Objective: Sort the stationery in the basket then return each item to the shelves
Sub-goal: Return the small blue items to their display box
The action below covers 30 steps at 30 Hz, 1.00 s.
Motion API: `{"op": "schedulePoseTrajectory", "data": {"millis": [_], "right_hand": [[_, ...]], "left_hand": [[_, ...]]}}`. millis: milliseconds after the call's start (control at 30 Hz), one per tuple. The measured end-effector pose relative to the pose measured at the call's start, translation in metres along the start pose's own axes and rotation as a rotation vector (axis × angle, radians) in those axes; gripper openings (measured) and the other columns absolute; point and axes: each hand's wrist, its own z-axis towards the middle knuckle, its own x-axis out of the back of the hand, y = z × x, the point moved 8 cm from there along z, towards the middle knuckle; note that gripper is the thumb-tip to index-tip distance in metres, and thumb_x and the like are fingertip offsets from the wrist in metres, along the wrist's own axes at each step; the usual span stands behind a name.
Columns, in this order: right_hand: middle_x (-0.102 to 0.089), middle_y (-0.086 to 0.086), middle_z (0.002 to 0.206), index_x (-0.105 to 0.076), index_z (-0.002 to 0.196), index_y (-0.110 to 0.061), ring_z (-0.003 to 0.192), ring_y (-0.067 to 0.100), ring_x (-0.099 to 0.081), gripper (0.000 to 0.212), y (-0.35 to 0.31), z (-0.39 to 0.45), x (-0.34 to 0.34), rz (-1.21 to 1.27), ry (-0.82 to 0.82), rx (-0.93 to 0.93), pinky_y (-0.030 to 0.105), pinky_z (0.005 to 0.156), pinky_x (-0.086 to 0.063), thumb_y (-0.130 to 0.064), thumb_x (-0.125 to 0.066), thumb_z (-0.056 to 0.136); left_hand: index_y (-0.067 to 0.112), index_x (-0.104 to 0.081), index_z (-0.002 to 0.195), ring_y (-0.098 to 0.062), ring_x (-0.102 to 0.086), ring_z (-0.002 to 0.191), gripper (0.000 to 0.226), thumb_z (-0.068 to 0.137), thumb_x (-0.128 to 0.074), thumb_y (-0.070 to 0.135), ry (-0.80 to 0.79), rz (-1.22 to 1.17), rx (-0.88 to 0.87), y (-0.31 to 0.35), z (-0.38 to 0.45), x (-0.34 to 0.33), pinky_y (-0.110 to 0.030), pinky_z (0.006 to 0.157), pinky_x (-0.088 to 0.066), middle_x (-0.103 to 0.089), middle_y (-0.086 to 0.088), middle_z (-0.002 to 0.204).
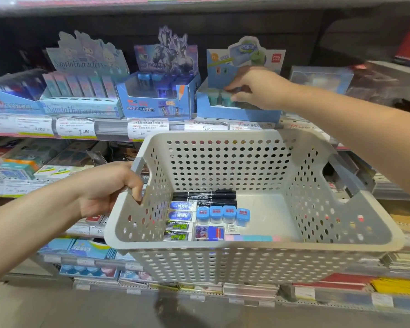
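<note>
Fingers of my left hand curl through the handle cut-out on the left wall of the white perforated basket, gripping the rim and holding the basket up in front of the shelves.

My right hand reaches far over the basket to the light blue display box on the shelf, where its fingertips pinch a teal sharpener just beside another teal one already standing in the box.

Down on the basket floor, toward its left side, the sorted stationery lies in groups. Black markers lie along the far edge. Near them, four wrapped erasers are stacked in a column against the left wall. Four blue sharpeners stand in a row to the right of the erasers. A small blue and purple packet lies nearer to me, and a strip of pastel blocks lies along the near wall.

Left of the light blue box on the shelf stands a blue display box of sharpeners, and further left a pale box of character-printed items. Price tags run along the shelf edge.
</note>
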Motion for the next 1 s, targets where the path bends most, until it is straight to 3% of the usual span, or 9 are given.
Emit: {"op": "schedulePoseTrajectory", "data": {"millis": [233,300,367,467,567,667,767,833,1000], "right_hand": [[-0.061,0.007,0.119,-0.061,0.118,-0.014,0.108,0.025,-0.055,0.031,-0.001,-0.013,0.009,-0.055,0.067,-0.019,0.039,0.091,-0.045,-0.032,-0.05,0.094],[-0.057,0.007,0.119,-0.058,0.119,-0.017,0.109,0.026,-0.053,0.031,-0.024,-0.031,0.018,-0.179,0.203,0.094,0.04,0.09,-0.041,-0.029,-0.05,0.092],[-0.06,0.001,0.104,-0.062,0.109,-0.016,0.095,0.018,-0.054,0.027,-0.058,-0.055,0.019,-0.132,0.257,0.239,0.033,0.081,-0.04,-0.026,-0.049,0.088],[-0.056,-0.011,0.075,-0.066,0.092,-0.02,0.07,0.011,-0.053,0.017,-0.094,-0.083,-0.016,-0.004,-0.072,0.304,0.025,0.065,-0.04,-0.022,-0.05,0.087],[-0.054,-0.011,0.066,-0.066,0.085,-0.018,0.065,0.013,-0.051,0.011,-0.098,-0.106,-0.069,-0.11,-0.479,0.287,0.02,0.055,-0.04,-0.024,-0.057,0.084],[-0.052,-0.004,0.058,-0.059,0.063,-0.014,0.055,0.015,-0.048,0.032,-0.07,-0.133,-0.111,-0.264,-0.814,0.133,0.022,0.053,-0.038,-0.041,-0.069,0.077],[-0.052,-0.001,0.056,-0.044,0.051,-0.016,0.052,0.018,-0.047,0.049,-0.047,-0.151,-0.133,-0.3,-0.911,-0.006,0.022,0.051,-0.034,-0.05,-0.075,0.068],[-0.055,-0.001,0.059,-0.043,0.052,-0.016,0.057,0.019,-0.052,0.049,-0.041,-0.155,-0.139,-0.27,-0.901,-0.057,0.021,0.051,-0.035,-0.048,-0.077,0.067],[-0.05,-0.007,0.044,-0.046,0.05,-0.016,0.06,0.02,-0.059,0.044,-0.037,-0.154,-0.148,-0.165,-0.908,-0.115,0.023,0.059,-0.046,-0.038,-0.079,0.069]], "left_hand": [[0.004,-0.062,0.094,-0.023,-0.058,0.04,0.056,0.043,-0.044,-0.008,-0.01,-0.013,-0.006,-0.002,0.004,-0.003,-0.026,0.037,-0.048,-0.06,-0.017,0.057],[0.004,-0.062,0.094,-0.022,-0.058,0.04,0.055,0.043,-0.044,-0.008,-0.017,-0.01,-0.005,-0.004,0.006,-0.004,-0.025,0.038,-0.048,-0.06,-0.015,0.055],[0.004,-0.063,0.097,-0.023,-0.058,0.043,0.058,0.043,-0.046,-0.007,-0.018,0.013,0.001,-0.006,0.009,-0.006,-0.025,0.04,-0.05,-0.06,-0.016,0.059],[0.003,-0.061,0.096,-0.021,-0.055,0.04,0.056,0.042,-0.047,-0.006,-0.014,0.045,0.01,-0.01,0.014,-0.01,-0.022,0.043,-0.049,-0.057,-0.012,0.053],[0.001,-0.059,0.097,-0.021,-0.054,0.042,0.057,0.041,-0.049,-0.005,-0.014,0.055,0.007,-0.012,0.018,-0.016,-0.022,0.046,-0.049,-0.056,-0.011,0.053],[-0.001,-0.06,0.106,-0.028,-0.055,0.061,0.066,0.041,-0.05,-0.005,-0.019,0.056,0.015,-0.017,0.021,-0.019,-0.029,0.057,-0.048,-0.057,-0.018,0.069],[-0.005,-0.058,0.113,-0.029,-0.051,0.068,0.077,0.036,-0.053,-0.005,-0.012,0.045,0.022,-0.02,0.022,-0.02,-0.031,0.063,-0.044,-0.054,-0.019,0.078],[-0.005,-0.058,0.115,-0.028,-0.05,0.067,0.088,0.027,-0.057,-0.002,-0.006,0.05,0.016,-0.021,0.022,-0.02,-0.031,0.064,-0.042,-0.054,-0.019,0.081],[-0.001,-0.06,0.113,-0.028,-0.048,0.065,0.083,0.03,-0.056,-0.002,0.017,0.049,0.013,-0.02,0.018,-0.021,-0.032,0.063,-0.037,-0.052,-0.02,0.076]]}}
